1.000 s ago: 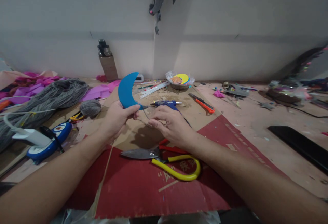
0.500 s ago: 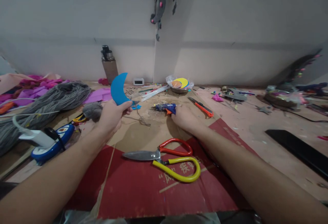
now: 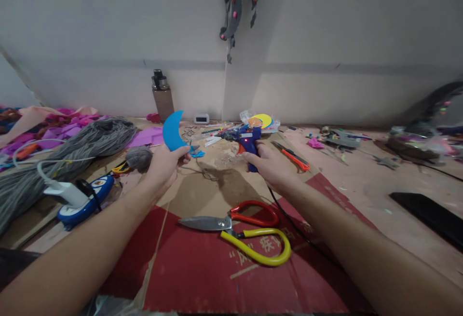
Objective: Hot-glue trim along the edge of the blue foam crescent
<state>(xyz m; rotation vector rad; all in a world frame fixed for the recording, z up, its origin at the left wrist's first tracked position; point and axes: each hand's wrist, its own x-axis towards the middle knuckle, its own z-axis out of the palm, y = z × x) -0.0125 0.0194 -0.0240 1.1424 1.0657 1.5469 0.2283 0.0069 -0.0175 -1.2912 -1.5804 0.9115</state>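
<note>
Between the thumb and fingers of my left hand point(image 3: 167, 164) is a blue crescent point(image 3: 172, 130), its horn pointing up. A small grey piece point(image 3: 194, 147) with a dangling grey string is at the crescent's lower tip. My right hand point(image 3: 271, 164) is wrapped round the handle of a dark blue hot glue gun point(image 3: 249, 138) with an orange trigger and a lit red light. The gun is raised above the cardboard, nozzle pointing left toward the crescent but apart from it. Nearer me lie large scissors point(image 3: 231, 226) with one red and one yellow handle.
Red and brown cardboard point(image 3: 195, 267) covers the table in front. An orange utility knife point(image 3: 293, 158) lies right of my right hand. Grey yarn point(image 3: 104, 144) and a blue power strip point(image 3: 87, 202) are at left. A brown bottle point(image 3: 163, 101) stands behind; a black phone-like slab point(image 3: 427, 217) is at right.
My right hand has lifted the glue gun from the cardboard and turned it more upright. My left hand still holds the crescent. The whole view has shifted slightly.
</note>
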